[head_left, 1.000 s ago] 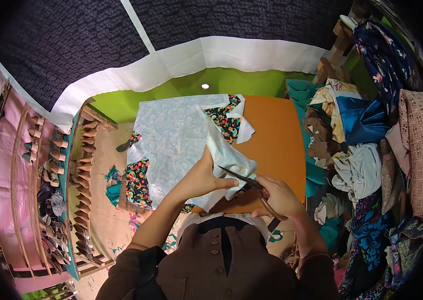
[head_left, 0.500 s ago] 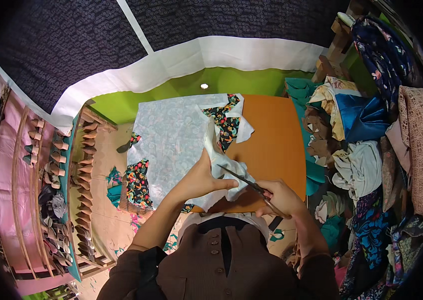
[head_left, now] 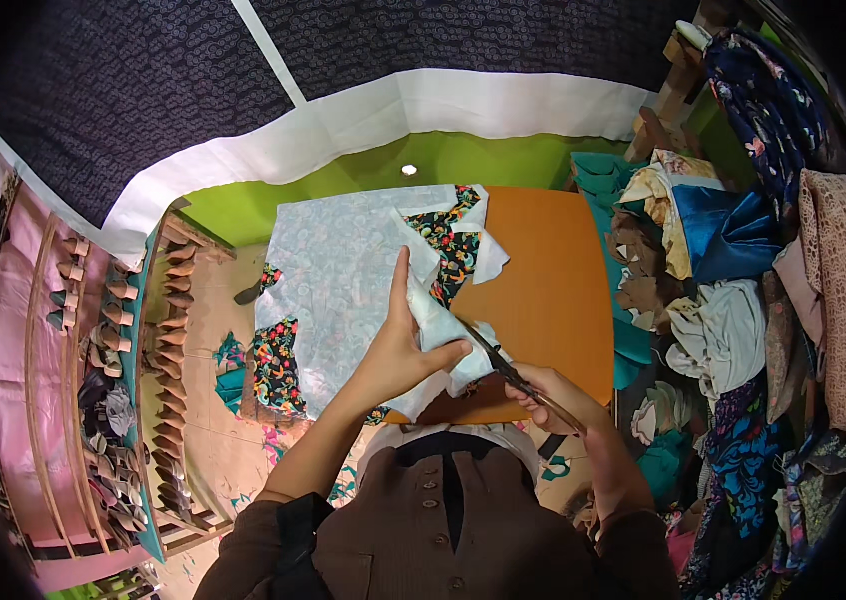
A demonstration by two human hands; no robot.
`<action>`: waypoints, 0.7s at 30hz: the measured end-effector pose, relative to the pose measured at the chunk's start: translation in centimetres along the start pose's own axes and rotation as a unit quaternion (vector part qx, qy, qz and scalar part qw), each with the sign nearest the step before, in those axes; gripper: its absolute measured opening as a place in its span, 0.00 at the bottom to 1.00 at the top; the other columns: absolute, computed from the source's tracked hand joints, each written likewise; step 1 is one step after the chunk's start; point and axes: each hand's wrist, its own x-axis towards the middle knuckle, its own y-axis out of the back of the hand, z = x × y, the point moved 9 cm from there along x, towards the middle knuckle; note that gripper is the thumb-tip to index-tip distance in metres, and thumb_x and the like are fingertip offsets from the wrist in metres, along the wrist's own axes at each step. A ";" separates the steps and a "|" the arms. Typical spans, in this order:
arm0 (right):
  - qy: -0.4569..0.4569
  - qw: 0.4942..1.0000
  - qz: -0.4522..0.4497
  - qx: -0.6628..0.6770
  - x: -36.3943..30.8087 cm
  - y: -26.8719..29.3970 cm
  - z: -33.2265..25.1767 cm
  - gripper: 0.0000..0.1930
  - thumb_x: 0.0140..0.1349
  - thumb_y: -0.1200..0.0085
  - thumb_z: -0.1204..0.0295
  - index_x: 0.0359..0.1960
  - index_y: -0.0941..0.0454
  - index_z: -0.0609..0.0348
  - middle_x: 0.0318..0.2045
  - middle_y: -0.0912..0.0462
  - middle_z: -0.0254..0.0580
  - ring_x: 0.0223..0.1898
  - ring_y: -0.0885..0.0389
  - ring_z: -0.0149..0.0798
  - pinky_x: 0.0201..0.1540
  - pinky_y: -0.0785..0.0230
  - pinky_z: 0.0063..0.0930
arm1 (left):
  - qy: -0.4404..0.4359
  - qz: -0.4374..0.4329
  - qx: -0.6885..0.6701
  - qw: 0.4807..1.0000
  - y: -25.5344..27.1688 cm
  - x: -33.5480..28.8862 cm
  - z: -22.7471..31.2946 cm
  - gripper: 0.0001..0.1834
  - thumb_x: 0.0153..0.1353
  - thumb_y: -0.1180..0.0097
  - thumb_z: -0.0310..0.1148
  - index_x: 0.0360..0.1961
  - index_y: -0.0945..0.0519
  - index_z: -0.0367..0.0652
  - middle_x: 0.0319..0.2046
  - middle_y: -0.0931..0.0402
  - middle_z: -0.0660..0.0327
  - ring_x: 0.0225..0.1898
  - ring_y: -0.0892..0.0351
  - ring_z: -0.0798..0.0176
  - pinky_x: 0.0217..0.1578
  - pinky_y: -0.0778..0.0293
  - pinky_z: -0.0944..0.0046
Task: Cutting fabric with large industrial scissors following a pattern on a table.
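A large piece of fabric [head_left: 333, 270], pale on the side facing up and black with a bright floral print [head_left: 455, 250] where it folds over, covers the left part of the table. My left hand [head_left: 405, 345] grips a raised edge of this fabric between thumb and fingers, the index finger stretched away from me. In my right hand [head_left: 553, 395] is a pair of scissors [head_left: 508, 370], pointing up and to the left. Their blades reach into the bunched fabric just right of my left thumb. How far the blades stand apart is hard to make out.
The orange-brown tabletop [head_left: 553, 280] shows to the right. Wooden shoe lasts [head_left: 171, 370] line a rack on the left. Piled fabrics [head_left: 718, 335] fill the right side. Teal scraps [head_left: 230, 385] lie on the floor left of the table. A dark patterned curtain [head_left: 483, 40] hangs beyond.
My left index finger has straightened and points farther away from me. The scissors have turned slightly, their tips now a little to the right and farther from me along the fabric.
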 end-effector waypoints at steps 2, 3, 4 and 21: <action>0.106 0.987 -0.034 -0.112 0.5 0.1 -0.4 0.15 0.47 0.43 0.69 0.35 0.32 0.57 0.22 0.38 0.24 0.23 0.41 0.22 0.23 0.45 0.17 | -0.005 0.007 -0.004 1.000 0.0 -0.2 -0.1 0.58 0.43 0.41 0.18 0.61 0.76 0.49 0.53 0.44 0.48 0.49 0.36 0.59 0.47 0.35 0.63; 0.107 0.987 -0.036 -0.112 0.5 0.1 0.1 0.15 0.47 0.43 0.69 0.35 0.32 0.57 0.22 0.38 0.24 0.23 0.41 0.22 0.23 0.45 0.17 | -0.010 0.011 -0.009 1.000 0.0 -0.3 -0.1 0.60 0.41 0.39 0.19 0.61 0.75 0.53 0.53 0.45 0.50 0.51 0.38 0.59 0.48 0.36 0.62; 0.161 0.976 -0.021 -0.145 0.1 -0.2 -0.9 0.16 0.46 0.42 0.69 0.36 0.31 0.58 0.21 0.39 0.24 0.23 0.40 0.22 0.23 0.45 0.16 | -0.009 0.011 -0.008 1.000 0.0 -0.3 -0.3 0.60 0.41 0.39 0.19 0.61 0.75 0.53 0.53 0.45 0.50 0.51 0.38 0.59 0.48 0.36 0.62; 0.082 0.996 -0.014 -0.008 -0.9 -1.8 -2.0 0.46 0.29 0.52 0.29 0.38 0.34 0.62 0.21 0.41 0.23 0.23 0.45 0.17 0.23 0.50 0.11 | -0.088 0.010 0.063 0.994 -0.2 -0.6 0.9 0.56 0.48 0.43 0.24 0.59 0.79 0.42 0.57 0.53 0.44 0.56 0.46 0.58 0.56 0.51 0.61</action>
